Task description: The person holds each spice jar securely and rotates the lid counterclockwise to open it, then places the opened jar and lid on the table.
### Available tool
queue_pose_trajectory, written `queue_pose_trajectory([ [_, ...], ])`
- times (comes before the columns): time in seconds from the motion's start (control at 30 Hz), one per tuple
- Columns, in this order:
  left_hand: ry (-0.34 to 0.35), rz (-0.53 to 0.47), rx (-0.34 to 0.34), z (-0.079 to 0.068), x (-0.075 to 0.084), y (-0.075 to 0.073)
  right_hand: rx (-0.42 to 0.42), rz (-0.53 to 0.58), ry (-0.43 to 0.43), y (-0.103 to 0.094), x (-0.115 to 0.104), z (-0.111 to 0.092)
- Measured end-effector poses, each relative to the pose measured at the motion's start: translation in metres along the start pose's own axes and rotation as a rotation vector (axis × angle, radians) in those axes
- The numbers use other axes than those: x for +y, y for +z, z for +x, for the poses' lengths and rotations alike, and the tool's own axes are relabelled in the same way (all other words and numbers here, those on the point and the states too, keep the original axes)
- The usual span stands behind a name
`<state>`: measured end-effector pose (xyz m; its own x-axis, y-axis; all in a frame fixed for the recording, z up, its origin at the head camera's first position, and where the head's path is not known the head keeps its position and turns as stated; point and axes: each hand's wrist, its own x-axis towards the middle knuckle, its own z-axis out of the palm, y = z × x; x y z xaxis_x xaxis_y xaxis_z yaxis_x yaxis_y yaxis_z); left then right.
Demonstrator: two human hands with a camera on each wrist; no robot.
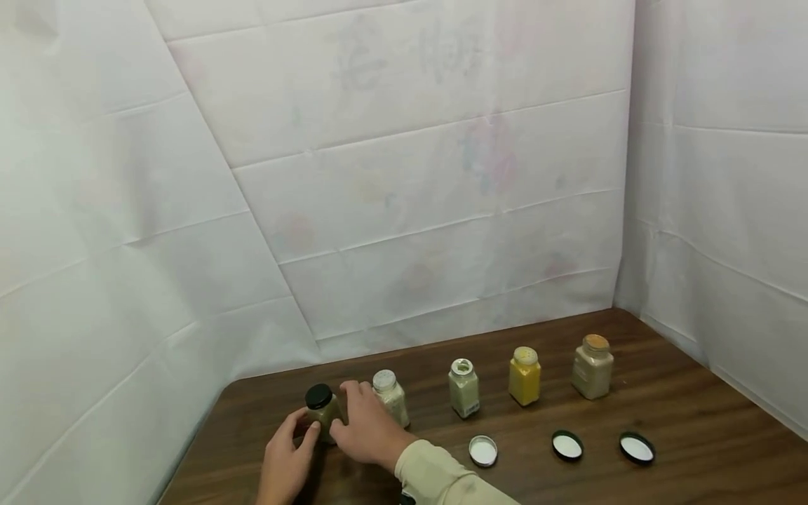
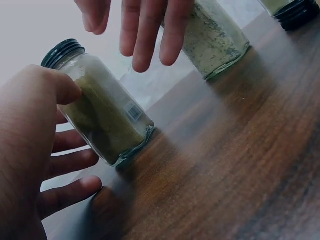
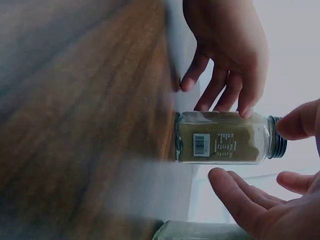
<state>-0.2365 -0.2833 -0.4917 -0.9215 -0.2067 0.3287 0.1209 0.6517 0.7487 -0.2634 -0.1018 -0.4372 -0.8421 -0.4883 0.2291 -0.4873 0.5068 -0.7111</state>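
Note:
A glass spice jar (image 1: pixel 328 419) of brownish-green powder stands upright at the table's left, its black lid (image 3: pixel 277 137) on. My left hand (image 1: pixel 287 456) holds the jar from the left, thumb on the near side and fingers round behind. From the right, my right hand (image 1: pixel 372 433) reaches in, its fingers spread and apart from the glass. Its thumb is close by the lid; whether it touches, I cannot tell. Just behind the right hand is a jar of pale, speckled seasoning (image 1: pixel 394 405) with a white top.
Rightward along the table (image 1: pixel 694 449) stand a pale green jar (image 1: pixel 464 394), a yellow jar (image 1: pixel 524 382) and a beige jar (image 1: pixel 592 372) with an orange top. Before them lie loose lids: one silver-rimmed (image 1: pixel 482 451), two black-rimmed (image 1: pixel 567 445). White sheeting (image 1: pixel 442 210) walls the back and sides.

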Motion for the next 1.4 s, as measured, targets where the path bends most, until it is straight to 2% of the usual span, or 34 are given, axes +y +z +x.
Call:
queue_pose_trajectory([
  [0.2, 0.005, -0.004, 0.037, -0.003, -0.005, -0.004, -0.010, 0.018, 0.019, 0.005, -0.007, 0.007],
  [0.37, 0.026, -0.038, 0.020, -0.002, -0.004, -0.005, 0.011, 0.028, 0.029, 0.008, -0.008, 0.011],
  [0.7, 0.008, -0.047, 0.007, -0.001, -0.005, -0.003, 0.032, 0.046, 0.067, 0.015, -0.005, 0.018],
  [0.87, 0.027, -0.063, 0.000, 0.000, -0.003, -0.004, 0.061, 0.034, 0.042, 0.019, -0.004, 0.018],
  [1.03, 0.011, -0.088, -0.027, 0.001, -0.001, -0.006, 0.084, 0.050, -0.021, 0.018, -0.003, 0.018],
  [1.17, -0.008, -0.105, -0.023, 0.002, -0.001, -0.006, 0.093, 0.083, -0.062, 0.015, -0.002, 0.020],
  [1.4, -0.046, -0.100, -0.036, 0.001, -0.003, -0.008, 0.069, 0.104, -0.065, 0.013, -0.003, 0.019],
])
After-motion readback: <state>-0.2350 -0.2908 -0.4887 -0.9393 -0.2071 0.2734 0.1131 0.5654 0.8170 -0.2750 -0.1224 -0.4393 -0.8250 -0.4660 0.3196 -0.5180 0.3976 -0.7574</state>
